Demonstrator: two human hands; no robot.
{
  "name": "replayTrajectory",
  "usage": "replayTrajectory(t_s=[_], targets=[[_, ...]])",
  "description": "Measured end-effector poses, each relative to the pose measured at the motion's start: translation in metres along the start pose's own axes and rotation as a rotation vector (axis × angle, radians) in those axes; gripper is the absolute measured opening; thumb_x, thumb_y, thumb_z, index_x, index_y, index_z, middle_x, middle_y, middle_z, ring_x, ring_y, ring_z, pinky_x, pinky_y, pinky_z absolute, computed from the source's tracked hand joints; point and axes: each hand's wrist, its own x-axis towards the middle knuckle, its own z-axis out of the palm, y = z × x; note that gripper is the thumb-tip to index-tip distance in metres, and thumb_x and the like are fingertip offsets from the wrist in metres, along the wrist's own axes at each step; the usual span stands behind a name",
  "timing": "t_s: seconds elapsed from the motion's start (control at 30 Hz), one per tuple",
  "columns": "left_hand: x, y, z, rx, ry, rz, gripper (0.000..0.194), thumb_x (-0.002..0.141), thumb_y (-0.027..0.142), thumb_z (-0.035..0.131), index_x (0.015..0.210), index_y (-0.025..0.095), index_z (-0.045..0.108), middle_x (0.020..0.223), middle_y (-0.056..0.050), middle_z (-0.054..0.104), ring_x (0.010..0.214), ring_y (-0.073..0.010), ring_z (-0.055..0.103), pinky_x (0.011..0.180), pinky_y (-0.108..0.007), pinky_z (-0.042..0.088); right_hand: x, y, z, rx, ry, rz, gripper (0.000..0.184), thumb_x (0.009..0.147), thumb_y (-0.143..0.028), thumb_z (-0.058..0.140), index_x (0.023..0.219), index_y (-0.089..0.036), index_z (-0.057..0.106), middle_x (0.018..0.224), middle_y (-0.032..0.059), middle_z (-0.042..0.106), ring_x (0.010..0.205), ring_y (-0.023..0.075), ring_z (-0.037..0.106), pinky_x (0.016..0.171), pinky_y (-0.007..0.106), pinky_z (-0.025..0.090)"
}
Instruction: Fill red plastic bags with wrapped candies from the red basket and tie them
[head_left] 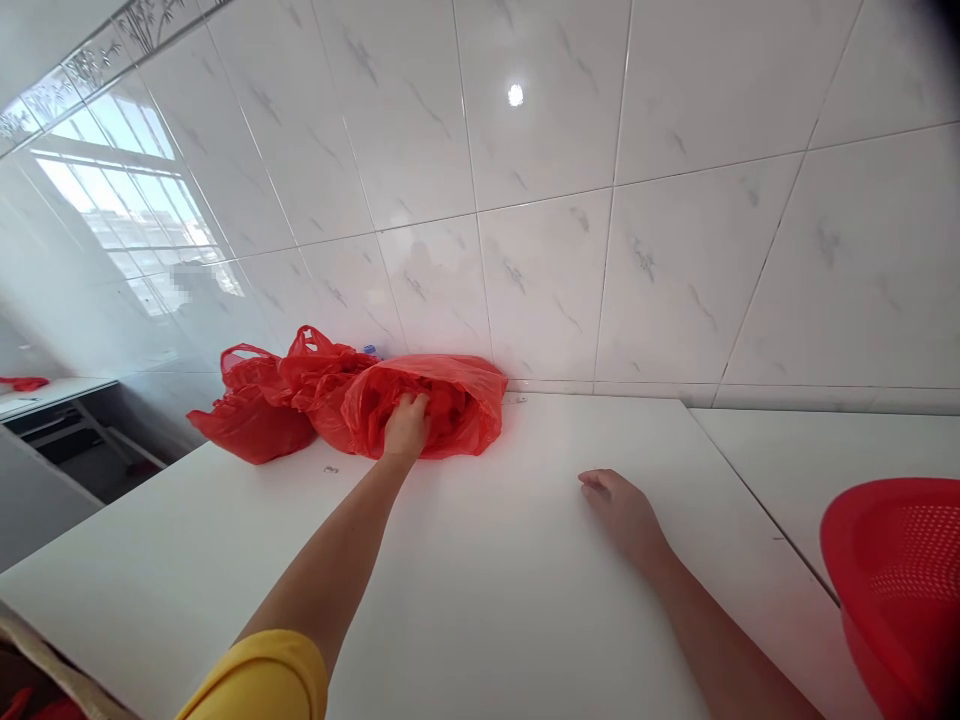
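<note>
On the white table, a red plastic bag (484, 405) lies on its side with its mouth facing me. Crumpled red material (446, 405) fills the mouth. My left hand (407, 425) reaches into that opening, its fingers curled into the crumpled red plastic; the fingertips are partly hidden. To the right, my right hand (619, 505) hovers low over or rests on the tabletop, apart from the bag. Its fingers are bent together and nothing shows in them.
More red plastic bags (259, 425) stand left of it against the tiled wall (540, 270). A small blue item (370, 350) peeks out behind. At the right edge is a red perforated basket (862, 540). A seam (765, 505) crosses the white tabletop (480, 620).
</note>
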Motion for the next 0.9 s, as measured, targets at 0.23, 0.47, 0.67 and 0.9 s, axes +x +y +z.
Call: replayTrajectory(t_s=[0.23, 0.47, 0.67, 0.9], targets=[[-0.012, 0.002, -0.015, -0.346, 0.072, -0.095, 0.016, 0.075, 0.033, 0.052, 0.08, 0.019, 0.057, 0.089, -0.006, 0.059, 0.085, -0.0205, 0.053, 0.077, -0.032, 0.04, 0.0, -0.001, 0.001, 0.008, 0.019, -0.001, 0.029, 0.076, -0.038, 0.048, 0.098, -0.026, 0.063, 0.109, 0.0023, 0.062, 0.101, 0.0213, 0.057, 0.083, 0.035, 0.046], [-0.028, 0.001, -0.021, -0.812, -0.128, -0.235, 0.023, 0.068, 0.04, 0.056, 0.07, 0.017, 0.051, 0.063, 0.001, 0.053, 0.059, -0.0132, 0.051, 0.059, -0.026, 0.041, 0.001, 0.003, 0.0, -0.008, 0.009, 0.007, 0.028, 0.078, -0.039, 0.046, 0.098, -0.028, 0.062, 0.11, 0.0006, 0.062, 0.101, 0.0203, 0.057, 0.081, 0.034, 0.047], [-0.07, 0.021, -0.019, -1.169, -0.548, -0.285, 0.027, 0.06, 0.02, 0.065, 0.084, 0.019, 0.053, 0.073, 0.002, 0.057, 0.062, -0.0112, 0.055, 0.061, -0.025, 0.043, -0.001, -0.002, 0.006, -0.109, 0.015, -0.13, 0.027, 0.078, -0.038, 0.049, 0.097, -0.024, 0.063, 0.107, 0.0038, 0.062, 0.097, 0.0204, 0.058, 0.083, 0.034, 0.045], [-0.097, 0.07, 0.034, -1.392, -0.715, -0.301, 0.045, 0.059, 0.008, 0.062, 0.101, 0.02, 0.054, 0.088, -0.001, 0.062, 0.073, -0.0134, 0.059, 0.064, -0.024, 0.044, -0.021, -0.031, 0.014, 0.097, -0.16, -0.287, 0.039, 0.087, -0.047, 0.036, 0.107, -0.025, 0.061, 0.102, 0.003, 0.065, 0.092, 0.0193, 0.06, 0.081, 0.032, 0.046]])
